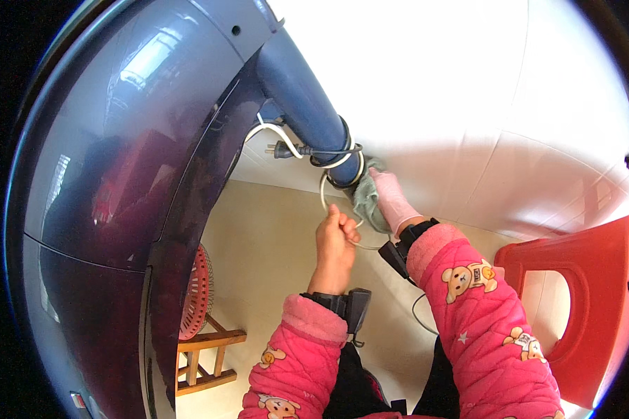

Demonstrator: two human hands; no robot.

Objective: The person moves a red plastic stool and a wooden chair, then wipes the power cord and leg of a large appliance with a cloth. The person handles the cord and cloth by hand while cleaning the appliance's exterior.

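Observation:
My left hand (335, 241) is closed on a thin white cord (323, 193) just below the lower end of a blue tube (306, 99). White and black cords are wound around that tube, and a black power plug (283, 150) sticks out to its left. In a pink glove, my right hand (390, 196) holds a grey-green cloth (369, 201) against the tube's lower end; its fingertips are partly hidden by the cloth. The tube joins a large glossy dark blue and purple housing (110, 173) on the left.
A red plastic stool (597, 293) stands at the right by the white tiled wall (451, 157). Low on the left, a pink plastic basket (196, 298) sits by a small wooden stool (212, 343), partly behind the housing. Beneath my hands is a beige floor (262, 235).

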